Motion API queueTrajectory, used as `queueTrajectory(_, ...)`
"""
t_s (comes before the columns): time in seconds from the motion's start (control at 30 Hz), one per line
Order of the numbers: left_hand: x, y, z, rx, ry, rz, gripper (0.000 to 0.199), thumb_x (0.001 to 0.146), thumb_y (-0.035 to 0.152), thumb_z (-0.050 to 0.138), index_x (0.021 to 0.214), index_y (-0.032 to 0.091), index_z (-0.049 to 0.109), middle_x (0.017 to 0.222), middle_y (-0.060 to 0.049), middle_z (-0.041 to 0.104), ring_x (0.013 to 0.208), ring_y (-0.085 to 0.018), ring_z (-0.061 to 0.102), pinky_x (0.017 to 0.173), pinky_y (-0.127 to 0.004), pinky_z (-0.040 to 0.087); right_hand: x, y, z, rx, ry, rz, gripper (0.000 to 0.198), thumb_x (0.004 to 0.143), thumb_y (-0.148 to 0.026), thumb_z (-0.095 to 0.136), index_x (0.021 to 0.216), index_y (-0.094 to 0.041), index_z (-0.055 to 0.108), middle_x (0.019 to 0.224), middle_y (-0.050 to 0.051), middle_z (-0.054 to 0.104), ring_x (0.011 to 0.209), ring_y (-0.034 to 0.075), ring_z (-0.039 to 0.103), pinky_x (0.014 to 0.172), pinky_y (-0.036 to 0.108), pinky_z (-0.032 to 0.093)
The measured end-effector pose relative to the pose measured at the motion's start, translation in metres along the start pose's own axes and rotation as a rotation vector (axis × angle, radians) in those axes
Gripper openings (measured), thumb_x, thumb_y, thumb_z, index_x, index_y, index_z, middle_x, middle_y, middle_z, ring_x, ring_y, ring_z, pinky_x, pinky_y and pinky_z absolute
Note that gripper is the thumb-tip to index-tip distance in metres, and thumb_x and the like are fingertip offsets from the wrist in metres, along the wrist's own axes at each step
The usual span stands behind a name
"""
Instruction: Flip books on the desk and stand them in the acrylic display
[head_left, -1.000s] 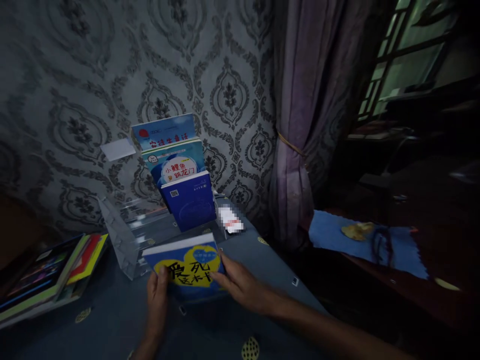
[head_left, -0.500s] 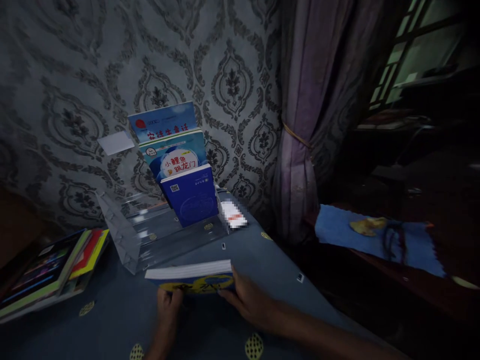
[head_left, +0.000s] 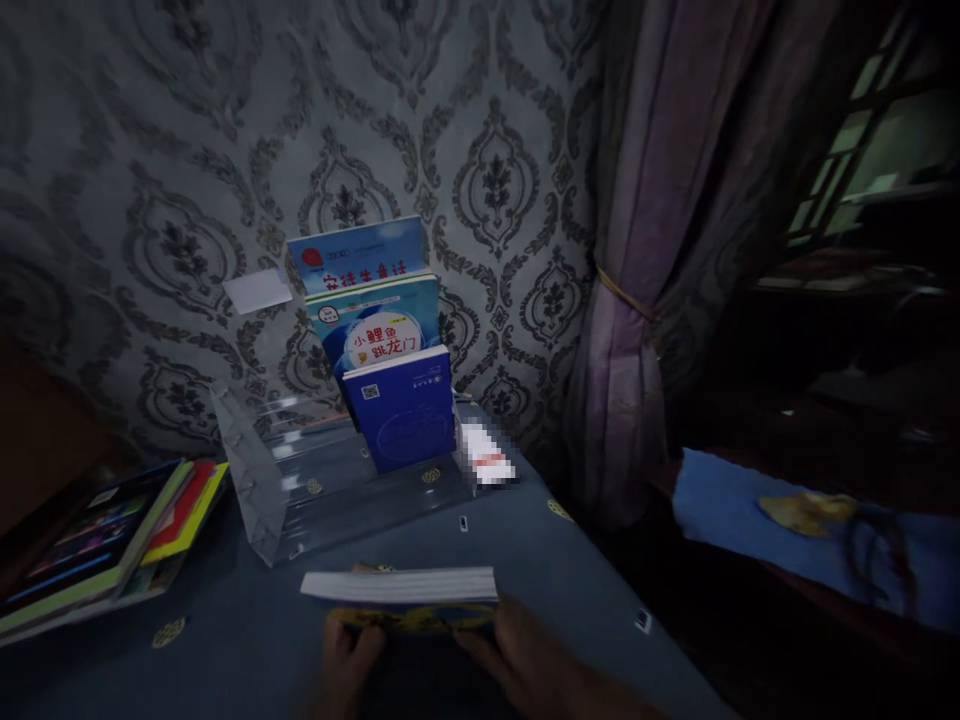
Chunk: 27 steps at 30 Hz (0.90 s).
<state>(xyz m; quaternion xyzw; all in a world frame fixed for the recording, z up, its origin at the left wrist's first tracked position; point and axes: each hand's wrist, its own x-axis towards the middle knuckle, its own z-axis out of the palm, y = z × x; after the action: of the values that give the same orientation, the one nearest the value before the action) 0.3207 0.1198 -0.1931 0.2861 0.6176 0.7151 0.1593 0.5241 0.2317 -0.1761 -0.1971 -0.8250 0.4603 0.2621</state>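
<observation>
Between my hands is a blue and yellow book (head_left: 420,618), its white page edges turned up, low over the front of the table. My left hand (head_left: 351,655) grips its left side with the thumb on the cover. On the right end, my right hand (head_left: 525,650) is closed round it, thumb also across the cover. Beyond stands a clear stepped book rack (head_left: 259,500). In its right part, a dark blue book (head_left: 405,415), a teal book (head_left: 382,325) and a light blue book (head_left: 356,258) stand upright in rising rows.
A stack of books and magazines (head_left: 97,545) lies at the left of the blue tablecloth (head_left: 247,640). Beside the rack is a blurred-out white paper (head_left: 487,455). Patterned wall and a tied curtain (head_left: 626,400) stand behind. A blue cloth (head_left: 720,510) lies at right.
The book and both hands sit lower in view and slightly further right. Everything else has shifted right and down too, as the camera turned. The grip looks the same.
</observation>
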Motion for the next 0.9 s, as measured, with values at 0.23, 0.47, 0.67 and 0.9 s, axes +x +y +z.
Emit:
queueTrajectory(0.23,-0.002,0.010,0.007,-0.073,-0.090,0.040,0.050,0.061,0.066,0.082,0.084,0.021,0.077,0.085,-0.009,0.074,0.085,-0.030,0.068,0.078,-0.037,0.056,0.006,0.014,0.005,-0.025,-0.011,0.020,0.051,0.097,-0.052,0.057,0.139,-0.024,0.063,0.129,0.012,0.072,0.119,0.031,0.067,0.105,0.044,0.054)
queueTrajectory(0.47,0.007,0.013,-0.007,-0.007,-0.245,0.012,0.035,0.061,0.050,0.083,0.079,0.021,0.078,0.080,-0.007,0.072,0.081,-0.029,0.068,0.074,-0.038,0.058,0.004,0.014,0.003,-0.039,-0.067,0.023,0.056,0.100,-0.056,0.049,0.145,-0.024,0.059,0.141,0.012,0.066,0.133,0.031,0.060,0.114,0.048,0.049)
queueTrajectory(0.67,0.003,0.029,-0.005,-0.010,-0.231,-0.056,0.031,0.055,0.043,0.082,0.075,0.020,0.076,0.078,-0.007,0.072,0.081,-0.030,0.065,0.075,-0.038,0.058,0.001,0.007,-0.002,-0.083,-0.065,0.033,0.059,0.101,-0.061,0.044,0.146,-0.024,0.056,0.146,0.012,0.061,0.138,0.031,0.055,0.120,0.052,0.043)
queueTrajectory(0.9,-0.001,0.034,-0.003,-0.067,-0.177,-0.163,0.035,0.052,0.041,0.084,0.078,0.020,0.076,0.081,-0.008,0.071,0.083,-0.030,0.066,0.076,-0.038,0.057,-0.003,0.003,-0.004,-0.060,0.009,0.044,0.058,0.100,-0.063,0.049,0.145,-0.027,0.056,0.146,0.010,0.062,0.137,0.031,0.057,0.116,0.053,0.048)
